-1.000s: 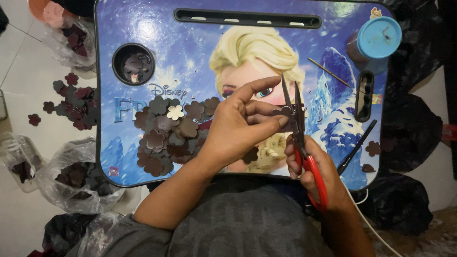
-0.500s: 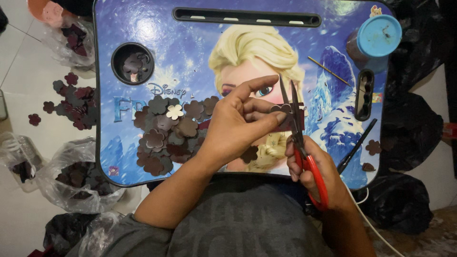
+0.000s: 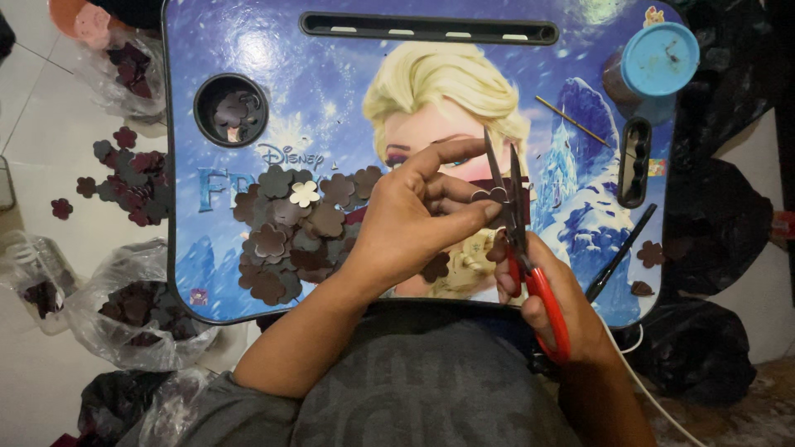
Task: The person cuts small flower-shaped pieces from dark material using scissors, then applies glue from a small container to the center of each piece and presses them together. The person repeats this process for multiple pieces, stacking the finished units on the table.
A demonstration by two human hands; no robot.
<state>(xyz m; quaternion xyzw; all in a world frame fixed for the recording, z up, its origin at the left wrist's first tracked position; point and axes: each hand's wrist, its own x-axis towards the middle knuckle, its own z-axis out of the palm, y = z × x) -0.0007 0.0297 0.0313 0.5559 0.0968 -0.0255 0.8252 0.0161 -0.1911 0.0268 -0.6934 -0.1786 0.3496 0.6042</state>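
1. Since a second ago almost nothing has shifted: the left hand (image 3: 414,219) sits in the same spot over the printed lap table (image 3: 331,91), and the scissors (image 3: 517,240) point away from the body as they did then. The blades seem slightly closer together now, though the change is too small to be sure. I judge the cutting of this one piece to be mid-stroke, not finished.

2. The left hand is curled, thumb and fingers pinched on a small dark flower-shaped cutout (image 3: 489,195). It holds the piece right against the scissor blades, with the index finger stretched out above it.

3. The right hand (image 3: 555,310) is closed around the red handles of the scissors, near the front edge of the table on the right. The blades are only narrowly parted, with the cutout at or between them; whether the edge is actually in the bite I cannot tell.

4. To the left of the hands a heap of cut flowers (image 3: 286,240) lies on the table, one pale flower on top of the brown ones.

5. More flowers sit in the round cup recess (image 3: 230,109) at the far left. A blue-lidded jar (image 3: 658,60) stands at the far right corner.
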